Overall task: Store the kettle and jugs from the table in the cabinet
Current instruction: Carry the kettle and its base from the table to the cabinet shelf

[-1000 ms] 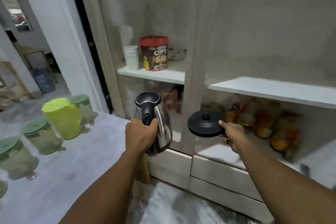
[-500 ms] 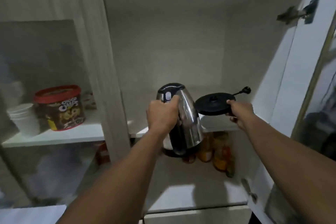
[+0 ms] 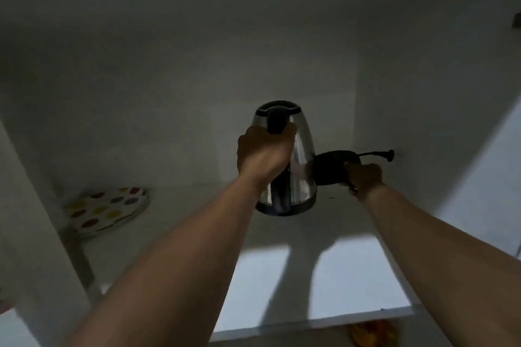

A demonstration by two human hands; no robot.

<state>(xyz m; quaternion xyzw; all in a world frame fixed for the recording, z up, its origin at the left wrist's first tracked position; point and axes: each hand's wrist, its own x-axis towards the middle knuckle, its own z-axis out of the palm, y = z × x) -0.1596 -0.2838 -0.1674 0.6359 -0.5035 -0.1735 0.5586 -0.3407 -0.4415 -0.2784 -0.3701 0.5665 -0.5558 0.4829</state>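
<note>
A steel kettle with a black lid and handle is upright deep inside the cabinet, its base at or just above the white shelf. My left hand is closed around its handle. Right of it, the black round kettle base is tilted near the back wall, its cord and plug sticking out to the right. My right hand grips the base's near edge. No jugs are in view.
A stack of white plates with coloured dots lies at the shelf's left side. The cabinet's side wall stands close on the right. Orange items show on the lower level, under the shelf's front edge.
Both hands have carried the kettle and its base up and further into the cabinet, onto the upper shelf level. The view has tilted up; the cereal tub and cups are gone from sight.
</note>
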